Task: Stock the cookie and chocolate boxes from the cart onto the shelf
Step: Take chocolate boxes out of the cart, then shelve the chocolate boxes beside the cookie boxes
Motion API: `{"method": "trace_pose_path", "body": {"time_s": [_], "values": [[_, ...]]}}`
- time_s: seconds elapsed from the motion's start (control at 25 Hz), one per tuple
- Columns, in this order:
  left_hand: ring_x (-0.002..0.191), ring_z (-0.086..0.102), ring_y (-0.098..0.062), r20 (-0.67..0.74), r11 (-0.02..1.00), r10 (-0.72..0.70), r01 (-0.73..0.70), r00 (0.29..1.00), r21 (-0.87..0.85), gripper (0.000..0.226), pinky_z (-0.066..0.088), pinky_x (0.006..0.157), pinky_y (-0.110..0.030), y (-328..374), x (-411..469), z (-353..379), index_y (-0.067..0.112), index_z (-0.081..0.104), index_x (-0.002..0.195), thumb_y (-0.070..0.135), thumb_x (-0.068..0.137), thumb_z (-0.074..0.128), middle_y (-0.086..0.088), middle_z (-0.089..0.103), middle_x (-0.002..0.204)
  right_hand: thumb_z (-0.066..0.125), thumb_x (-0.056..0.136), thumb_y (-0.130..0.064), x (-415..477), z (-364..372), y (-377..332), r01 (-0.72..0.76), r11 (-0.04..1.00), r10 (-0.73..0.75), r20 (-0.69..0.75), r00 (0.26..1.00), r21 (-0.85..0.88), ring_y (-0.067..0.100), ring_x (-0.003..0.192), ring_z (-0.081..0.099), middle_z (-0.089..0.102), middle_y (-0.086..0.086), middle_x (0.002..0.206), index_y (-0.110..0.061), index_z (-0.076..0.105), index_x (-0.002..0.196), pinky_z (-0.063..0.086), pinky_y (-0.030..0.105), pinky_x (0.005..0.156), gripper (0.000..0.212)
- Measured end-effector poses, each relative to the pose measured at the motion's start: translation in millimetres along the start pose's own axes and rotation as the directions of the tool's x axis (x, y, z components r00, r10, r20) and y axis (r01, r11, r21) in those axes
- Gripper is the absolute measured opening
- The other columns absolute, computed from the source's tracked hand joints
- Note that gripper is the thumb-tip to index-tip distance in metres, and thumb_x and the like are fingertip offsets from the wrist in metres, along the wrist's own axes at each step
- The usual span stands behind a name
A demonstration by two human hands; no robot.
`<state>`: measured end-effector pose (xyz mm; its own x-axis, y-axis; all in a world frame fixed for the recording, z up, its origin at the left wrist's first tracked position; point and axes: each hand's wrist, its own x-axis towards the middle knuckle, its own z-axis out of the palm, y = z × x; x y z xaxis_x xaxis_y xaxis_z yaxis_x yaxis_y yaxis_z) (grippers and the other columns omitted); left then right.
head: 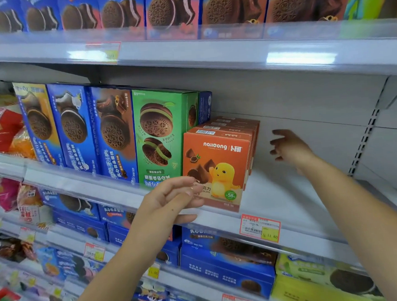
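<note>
- Orange chocolate boxes (219, 163) stand upright in a single file running from the front edge of the middle shelf (278, 198) toward its back wall. At least four are visible.
- The front box shows a yellow cartoon creature, brown chocolate pieces, the white word "nailoong" and a green "58%" badge. Its lower band is tan.
- Only the tops and right edges of the boxes behind it show, and the small print on their tops is unreadable.
- The left hand (170, 201) is at the front box's lower left corner. Its fingers are nearly straight and the fingertips lie against the box face, with the thumb under them at the shelf's front rail. It is not closed round anything, and it hides that corner.
- The right hand (289, 147) reaches deep over the bare right part of the shelf, apart from the row. Its fingers are spread and it holds nothing.
- Just left of the row, touching it, stands a green cookie box (158, 134), then three tall blue Oreo boxes (78, 128).
- A red-bordered price tag (259, 228) reading 11.60 sits on the shelf's front rail.
- The shelf above holds Oreo boxes (171, 9), cut off at the top.
- The shelf below holds flat blue cookie boxes (224, 259) and a yellow-green box (319, 280), blurred by the clear rail.
</note>
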<state>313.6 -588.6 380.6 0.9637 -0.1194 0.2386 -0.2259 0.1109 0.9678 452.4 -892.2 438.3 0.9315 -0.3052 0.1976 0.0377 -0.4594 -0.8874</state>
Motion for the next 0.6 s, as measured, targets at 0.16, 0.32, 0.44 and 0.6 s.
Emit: {"method": "trace_pose_path", "body": {"time_s": [0.16, 0.32, 0.44, 0.6], "values": [[0.096, 0.071, -0.017, 0.01, 1.0, -0.026, 0.026, 1.0, -0.003, 0.022, 0.059, 0.081, -0.036, -9.8, -14.6, -9.2, 0.019, 0.065, 0.113, 0.013, 0.097, 0.052, 0.003, 0.073, 0.108, 0.032, 0.079, 0.01, -83.0, -4.2, -11.4, 0.365, 0.917, -0.281, -0.386, 0.878, 0.162, 0.007, 0.056, 0.054, 0.066, 0.006, 0.087, -0.022, 0.059, 0.094, 0.04, 0.016, 0.05, 0.044], [0.097, 0.071, -0.018, -0.071, 0.994, -0.102, 0.1, 0.992, -0.042, 0.02, 0.059, 0.082, -0.038, -24.5, -48.7, -24.5, 0.015, 0.064, 0.114, 0.013, 0.096, 0.053, 0.0, 0.074, 0.108, 0.037, 0.075, 0.002, -179.7, 30.0, -17.5, 0.522, 0.812, -0.424, -0.351, 0.835, 0.261, 0.013, 0.056, 0.053, 0.063, -0.004, 0.063, -0.034, 0.062, 0.068, 0.041, 0.021, 0.054, 0.043], [0.097, 0.07, -0.022, -0.187, 0.984, -0.177, 0.171, 0.966, -0.047, 0.019, 0.057, 0.085, -0.042, -42.0, -83.9, -47.3, 0.012, 0.064, 0.112, 0.012, 0.095, 0.054, -0.004, 0.073, 0.108, 0.038, 0.076, 0.002, -228.7, 78.1, -2.1, 0.503, 0.802, -0.506, -0.082, 0.859, 0.323, 0.012, 0.054, 0.054, 0.064, 0.001, 0.064, -0.029, 0.061, 0.066, 0.043, 0.018, 0.052, 0.039], [0.093, 0.07, -0.02, -0.393, 0.948, -0.316, 0.309, 0.864, -0.082, 0.015, 0.056, 0.077, -0.035, -78.9, -149.6, -98.8, 0.015, 0.064, 0.108, 0.014, 0.095, 0.055, -0.003, 0.073, 0.105, 0.042, 0.087, 0.009, -272.6, 161.5, 32.2, 0.318, 0.902, -0.42, 0.419, 0.805, 0.294, 0.011, 0.059, 0.055, 0.066, -0.001, 0.07, -0.021, 0.063, 0.073, 0.044, 0.022, 0.056, 0.039]]}}
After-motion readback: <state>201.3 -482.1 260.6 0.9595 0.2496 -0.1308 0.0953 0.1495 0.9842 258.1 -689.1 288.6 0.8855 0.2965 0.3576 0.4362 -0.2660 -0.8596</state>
